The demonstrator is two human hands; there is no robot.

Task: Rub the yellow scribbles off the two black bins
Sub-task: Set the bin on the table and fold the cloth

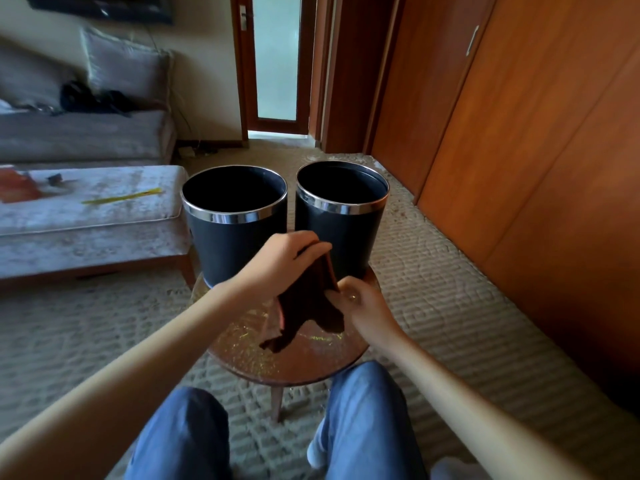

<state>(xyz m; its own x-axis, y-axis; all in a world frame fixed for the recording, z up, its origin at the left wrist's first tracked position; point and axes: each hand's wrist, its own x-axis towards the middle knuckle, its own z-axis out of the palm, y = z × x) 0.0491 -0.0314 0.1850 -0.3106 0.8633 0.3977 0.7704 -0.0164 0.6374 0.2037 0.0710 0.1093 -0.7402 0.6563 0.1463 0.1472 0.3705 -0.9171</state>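
Note:
Two black bins with chrome rims stand side by side on a small round wooden table (242, 355): the left bin (228, 244) and the right bin (346, 233). No yellow scribbles show on the sides facing me. A dark brown cloth (304, 306) hangs over the table in front of the bins. My left hand (284, 258) grips its top edge, close to the gap between the bins. My right hand (360, 303) pinches its right edge lower down.
My knees in blue jeans (363, 420) sit just under the table's near edge. A grey upholstered bench (86, 216) with a yellow stick (121, 197) on it stands to the left, a sofa behind it. Wooden wardrobe doors (519, 133) line the right. Carpet surrounds the table.

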